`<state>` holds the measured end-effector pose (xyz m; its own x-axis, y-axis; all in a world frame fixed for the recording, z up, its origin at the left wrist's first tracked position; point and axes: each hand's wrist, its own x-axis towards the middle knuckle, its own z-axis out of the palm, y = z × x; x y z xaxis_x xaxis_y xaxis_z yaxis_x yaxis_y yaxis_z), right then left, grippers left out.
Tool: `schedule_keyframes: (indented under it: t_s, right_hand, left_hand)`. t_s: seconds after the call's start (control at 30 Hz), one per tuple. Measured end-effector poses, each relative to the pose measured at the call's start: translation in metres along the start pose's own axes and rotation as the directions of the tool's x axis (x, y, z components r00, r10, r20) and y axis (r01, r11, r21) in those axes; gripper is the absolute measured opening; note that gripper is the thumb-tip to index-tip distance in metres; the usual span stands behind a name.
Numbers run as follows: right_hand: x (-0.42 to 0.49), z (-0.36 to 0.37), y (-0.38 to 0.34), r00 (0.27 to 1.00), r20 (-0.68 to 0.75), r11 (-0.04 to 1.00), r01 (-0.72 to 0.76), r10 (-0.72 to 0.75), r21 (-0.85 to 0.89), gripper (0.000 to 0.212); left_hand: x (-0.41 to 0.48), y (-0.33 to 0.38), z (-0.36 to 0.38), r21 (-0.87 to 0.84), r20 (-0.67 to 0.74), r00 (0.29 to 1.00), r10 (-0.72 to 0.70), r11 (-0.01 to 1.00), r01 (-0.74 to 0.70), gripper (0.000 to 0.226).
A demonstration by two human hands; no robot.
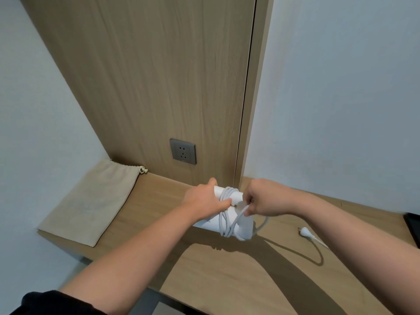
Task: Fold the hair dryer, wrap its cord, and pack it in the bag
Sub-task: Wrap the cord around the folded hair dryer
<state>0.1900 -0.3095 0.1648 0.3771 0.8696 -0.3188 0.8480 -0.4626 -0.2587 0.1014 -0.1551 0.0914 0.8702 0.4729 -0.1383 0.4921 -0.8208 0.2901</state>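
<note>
Nearest, bottom left: a black sleeve (45, 301) at the left upper arm. Both bare forearms reach forward over the wooden desk (227, 283) and throw dark shadows on it.

Right, near side of the desk: the white plug (304, 230) lies flat, apart from the rest. Its lead runs toward the near right and is lost behind the right forearm.

Middle of the desk: the white hair dryer (210, 223) is between the two hands, its low end at the desk surface; whether it rests there or is lifted, cannot tell. Several turns of grey-white cord (223, 215) are wound around its body.
- Left hand (204, 198): fingers curled around the far end of the hair dryer, gripping it.
- Right hand (261, 198): fingers pinch a strand of the cord just right of the wound turns. A loose loop curves out below this hand.

Far right edge: a dark flat object (412, 226), mostly cut off; cannot tell what it is.

Far left corner: a beige drawstring bag (91, 201) lies flat on the desk, well apart from the hair dryer. Its knotted drawstring (142, 170) is at the far end, by the wall.

Behind: a grey wall socket (183, 151) is set low in a wood-grain panel (159, 76), with pale walls to either side.
</note>
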Motion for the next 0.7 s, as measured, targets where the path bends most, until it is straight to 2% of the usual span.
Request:
schedule_keyframes:
  t_s: [0.07,0.17,0.23,0.37,0.57,0.7]
  right_hand:
    - [0.006,-0.007,0.004,0.998,-0.058,0.995,-0.021,0.027,0.099,0.027]
    - [0.014,-0.009,0.015,0.997,-0.079,0.966,0.006,0.014,0.26,0.011]
    - [0.019,-0.006,0.022,0.994,-0.11,0.947,0.009,0.028,0.321,0.008]
    - [0.03,0.005,0.032,0.971,-0.197,0.927,-0.056,0.137,0.371,0.012]
    - [0.036,0.024,0.047,0.965,-0.153,0.877,-0.12,0.213,0.465,0.005]
    - [0.032,0.036,0.046,0.962,-0.07,0.839,-0.193,0.264,0.508,0.031]
  left_hand:
    - [-0.001,0.0,0.0,-0.065,0.059,0.998,0.029,0.998,-0.025,0.053]
    - [-0.002,-0.004,0.002,-0.259,0.105,0.994,0.03,0.966,-0.002,0.042]
    - [-0.001,-0.009,0.003,-0.358,0.134,0.99,0.041,0.934,0.01,0.035]
    - [0.0,-0.01,0.002,-0.403,0.172,0.981,0.092,0.915,-0.015,0.033]
    - [0.002,-0.006,0.004,-0.433,0.18,0.976,0.121,0.901,-0.032,0.03]
    - [0.005,-0.005,0.006,-0.448,0.194,0.973,0.127,0.894,-0.027,0.034]
